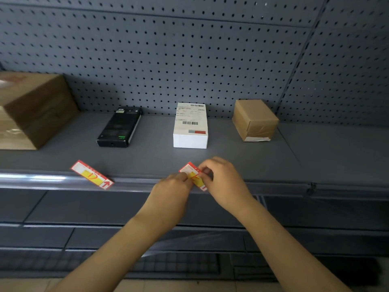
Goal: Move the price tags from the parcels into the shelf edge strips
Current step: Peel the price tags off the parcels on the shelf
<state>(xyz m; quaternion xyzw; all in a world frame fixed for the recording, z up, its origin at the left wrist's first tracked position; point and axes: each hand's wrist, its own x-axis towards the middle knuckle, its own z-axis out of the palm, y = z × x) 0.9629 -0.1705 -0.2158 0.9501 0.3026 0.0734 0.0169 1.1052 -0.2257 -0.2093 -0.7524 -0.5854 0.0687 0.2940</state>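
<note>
A red, white and yellow price tag [192, 173] is pinched between my left hand [173, 187] and my right hand [222, 182], tilted against the clear edge strip [52, 180] at the shelf's front, in front of the white parcel [190, 127]. Both hands cover the tag's lower part. A second tag [92, 174] lies slanted on the strip to the left, in front of the black parcel [119, 128]. A small brown parcel [254, 120] stands to the right, with no tag on it.
A large brown carton [31, 110] fills the shelf's left end. Grey pegboard [189, 49] backs the shelf. Lower grey shelves [84, 209] and a floor grille sit beneath my arms.
</note>
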